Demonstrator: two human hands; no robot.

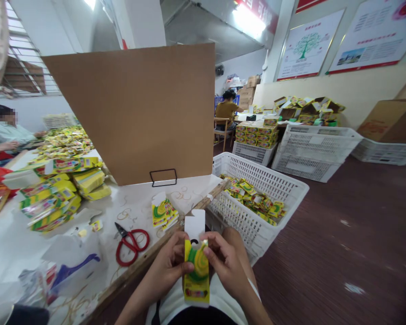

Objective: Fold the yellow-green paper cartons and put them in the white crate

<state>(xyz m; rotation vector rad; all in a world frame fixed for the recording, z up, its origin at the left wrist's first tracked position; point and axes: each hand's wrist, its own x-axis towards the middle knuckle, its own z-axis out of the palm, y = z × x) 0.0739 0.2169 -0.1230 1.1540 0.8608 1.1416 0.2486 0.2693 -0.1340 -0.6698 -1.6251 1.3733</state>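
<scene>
Both of my hands hold one small yellow and green box [196,273] upright over my lap. Its white top flap [194,225] stands open above the fingers. My left hand [169,266] grips the box's left side with the thumb on its front. My right hand [225,264] pinches the right top corner near the flap. A short stack of the same flat boxes [163,213] lies on the white table [16,239] just beyond my hands.
Red scissors [131,243] lie on the table left of my hands. Piles of yellow packs [59,194] fill its left part. A brown cardboard sheet [135,113] stands at the back. A white basket [274,189] with filled boxes sits to my right. Other people sit far left and behind.
</scene>
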